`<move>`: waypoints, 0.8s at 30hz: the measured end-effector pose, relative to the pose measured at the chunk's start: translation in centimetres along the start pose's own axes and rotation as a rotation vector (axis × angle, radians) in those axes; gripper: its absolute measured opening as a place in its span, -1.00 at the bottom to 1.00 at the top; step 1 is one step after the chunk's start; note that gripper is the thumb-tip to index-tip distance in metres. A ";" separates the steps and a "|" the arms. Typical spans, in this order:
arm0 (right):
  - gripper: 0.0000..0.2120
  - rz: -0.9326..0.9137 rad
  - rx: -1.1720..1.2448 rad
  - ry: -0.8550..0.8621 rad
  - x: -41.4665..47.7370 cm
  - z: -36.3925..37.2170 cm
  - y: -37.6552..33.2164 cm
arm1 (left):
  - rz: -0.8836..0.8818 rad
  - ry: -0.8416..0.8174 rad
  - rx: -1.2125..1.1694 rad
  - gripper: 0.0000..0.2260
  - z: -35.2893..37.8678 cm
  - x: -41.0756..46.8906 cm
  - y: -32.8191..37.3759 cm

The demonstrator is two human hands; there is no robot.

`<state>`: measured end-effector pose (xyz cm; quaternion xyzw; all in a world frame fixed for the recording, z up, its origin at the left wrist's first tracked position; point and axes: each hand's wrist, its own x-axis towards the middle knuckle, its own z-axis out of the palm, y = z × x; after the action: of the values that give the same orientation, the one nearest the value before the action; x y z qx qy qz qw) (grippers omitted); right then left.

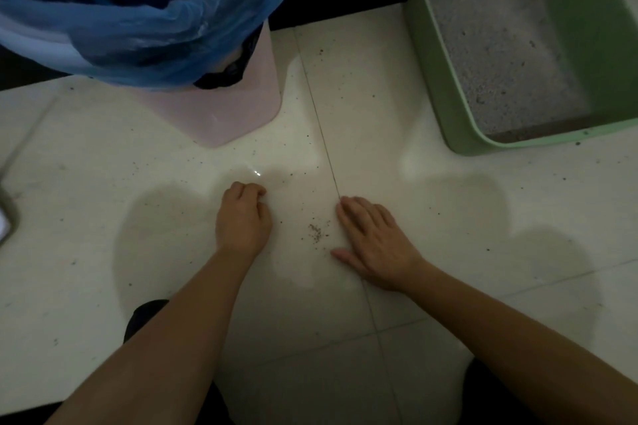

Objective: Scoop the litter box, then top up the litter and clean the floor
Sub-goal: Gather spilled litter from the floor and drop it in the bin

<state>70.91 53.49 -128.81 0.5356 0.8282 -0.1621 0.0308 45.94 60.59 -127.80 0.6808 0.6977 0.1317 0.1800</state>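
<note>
One green litter box (435, 79) holds grey litter (500, 55).

Two hands: left hand (241, 217), right hand (376, 245). One litter box (428, 62). One bin (234, 107). One litter pile (315, 233).

The pink plastic bin (234, 107) with its blue plastic liner (138, 10) runs off the top and left edges, and its inside is too dark to make out. The pale green plastic litter box (431, 79) is cut by the top and right edges. A grey-rimmed object (7, 214) shows only a corner at the left edge and cannot be identified. The left hand (241, 217) curls its fingertips under; whether they pinch anything cannot be told
</note>
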 end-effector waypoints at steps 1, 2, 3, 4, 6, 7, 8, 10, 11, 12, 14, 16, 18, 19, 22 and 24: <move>-0.26 -0.034 -0.012 -0.031 -0.3 0.3 -0.3 | 0.007 0.004 0.004 -0.77 0.1 0.0 -0.1; -0.25 -0.068 -0.021 -0.050 -0.5 0.6 -0.8 | 0.015 0.007 0.009 -0.76 0.1 0.0 -0.1; -0.25 -0.097 -0.029 -0.055 -0.5 1.0 -1.3 | 0.021 0.008 0.012 -0.75 0.2 0.0 -0.1; -0.26 -0.116 -0.035 -0.049 -0.4 1.1 -1.9 | 0.021 0.008 0.014 -0.74 0.2 0.1 -0.1; -0.27 -0.111 -0.016 -0.011 0.1 1.3 -2.7 | 0.012 0.008 0.016 -0.75 0.2 0.2 -0.1; -0.28 -0.083 0.012 0.015 0.5 1.1 -2.7 | 0.012 0.011 0.018 -0.76 0.2 0.3 0.0; -0.29 -0.050 0.046 0.039 1.0 0.8 -2.6 | 0.016 0.014 0.022 -0.78 0.2 0.2 0.0; -0.32 -0.030 0.077 0.060 1.9 0.1 -1.9 | 0.017 0.016 0.025 -0.81 0.2 0.1 -0.1; -0.34 -0.052 0.065 0.063 2.3 -0.1 -1.5 | 0.014 0.018 0.023 -0.81 0.1 0.0 -0.1; -0.37 -0.080 0.049 0.071 2.7 -0.2 -1.2 | 0.013 0.021 0.021 -0.81 0.2 0.0 -0.1; -0.45 -0.097 0.075 0.107 3.3 -0.2 -0.9 | 0.017 0.023 0.019 -0.80 0.3 0.1 -0.1; -0.57 -0.120 0.170 0.169 3.9 0.2 -1.0 | 0.021 0.017 0.023 -0.79 0.3 0.1 -0.2; -0.69 -0.181 0.263 0.232 4.3 0.9 -1.1 | 0.025 0.019 0.024 -0.79 0.2 0.1 -0.2; -0.74 -0.204 0.304 0.269 4.5 1.2 -1.1 | 0.025 0.019 0.020 -0.79 0.2 0.1 -0.1; -0.86 -0.213 0.397 0.345 5.0 1.6 -1.3 | 0.004 0.010 0.014 -0.79 0.2 0.2 0.1; -0.88 -0.236 0.390 0.337 5.3 1.5 -1.5 | 0.001 0.015 0.015 -0.79 0.3 0.2 0.0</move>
<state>67.15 57.10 -131.07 0.4509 0.8313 -0.2295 -0.2300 46.06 60.78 -128.04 0.6816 0.6995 0.1317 0.1698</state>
